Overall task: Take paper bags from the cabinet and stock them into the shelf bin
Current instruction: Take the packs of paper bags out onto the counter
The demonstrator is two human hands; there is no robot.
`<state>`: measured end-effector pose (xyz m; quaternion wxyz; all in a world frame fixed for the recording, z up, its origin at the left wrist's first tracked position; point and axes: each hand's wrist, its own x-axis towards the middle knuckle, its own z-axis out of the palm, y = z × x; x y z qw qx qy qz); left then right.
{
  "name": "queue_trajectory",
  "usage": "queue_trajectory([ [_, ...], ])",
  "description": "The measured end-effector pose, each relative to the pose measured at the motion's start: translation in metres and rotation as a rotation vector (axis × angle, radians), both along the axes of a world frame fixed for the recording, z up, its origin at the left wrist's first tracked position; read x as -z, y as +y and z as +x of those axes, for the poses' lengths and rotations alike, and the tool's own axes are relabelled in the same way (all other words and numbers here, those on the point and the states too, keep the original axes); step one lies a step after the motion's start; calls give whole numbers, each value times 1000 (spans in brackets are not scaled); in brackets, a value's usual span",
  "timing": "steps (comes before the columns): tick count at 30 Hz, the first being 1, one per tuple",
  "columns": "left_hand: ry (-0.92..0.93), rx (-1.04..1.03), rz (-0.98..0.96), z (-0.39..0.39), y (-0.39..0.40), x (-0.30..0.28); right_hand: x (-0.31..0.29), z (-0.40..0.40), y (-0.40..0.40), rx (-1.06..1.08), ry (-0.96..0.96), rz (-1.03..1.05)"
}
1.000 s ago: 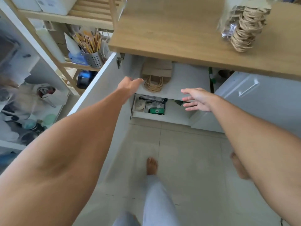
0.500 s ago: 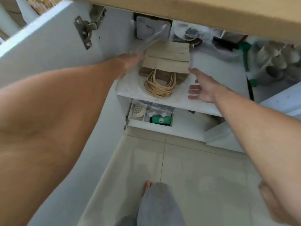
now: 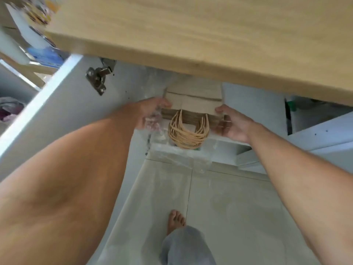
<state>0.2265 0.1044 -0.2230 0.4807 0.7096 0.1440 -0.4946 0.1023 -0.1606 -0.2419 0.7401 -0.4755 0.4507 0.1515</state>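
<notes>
A flat stack of brown paper bags [image 3: 193, 101] lies on the white shelf inside the open cabinet [image 3: 254, 104], its twisted paper handles [image 3: 188, 133] hanging over the shelf's front edge. My left hand [image 3: 150, 111] grips the stack's left side, with a bit of clear plastic wrap [image 3: 153, 122] under the fingers. My right hand [image 3: 232, 122] holds the stack's right side, thumb on top. The back of the stack is hidden under the wooden countertop [image 3: 191, 35]. No shelf bin is in view.
The white cabinet door [image 3: 63, 104] stands open on my left with its metal hinge [image 3: 98, 79] showing. A second white door [image 3: 322, 129] is open on the right. Pale floor tiles [image 3: 229, 207] and my bare foot [image 3: 175, 219] are below. Blurred shelving [image 3: 28, 44] sits far left.
Both hands have closed in from either side and taken hold of the bag stack. My head has tilted so the countertop now fills the top of the view.
</notes>
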Motion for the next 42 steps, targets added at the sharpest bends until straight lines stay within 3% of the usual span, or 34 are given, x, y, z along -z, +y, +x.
queue_trajectory([
  [4, 2, -41, 29, -49, 19, -37, -31, -51, 20, -35, 26, -12],
  [13, 139, 187, -10, -152, 81, -153, -133, -170, 82, 9, 14, 21],
  [19, 98, 281, -37, -205, 116, -265, -238, -229, 113, -22, -25, -16],
  [23, 0, 237, -33, -217, 144, -324, -319, -239, 122, -41, -81, -42],
  [27, -87, 202, -80, -209, 151, -374, -384, -226, 122, -94, -144, -76],
  [32, -164, 134, -132, -170, 140, -418, -426, -173, 104, -157, -191, -153],
  [37, -216, 62, -111, -97, 101, -417, -416, -90, 77, -164, -181, -220],
  [42, -203, -19, -100, -22, 60, -371, -370, -9, 43, -172, -127, -251],
])
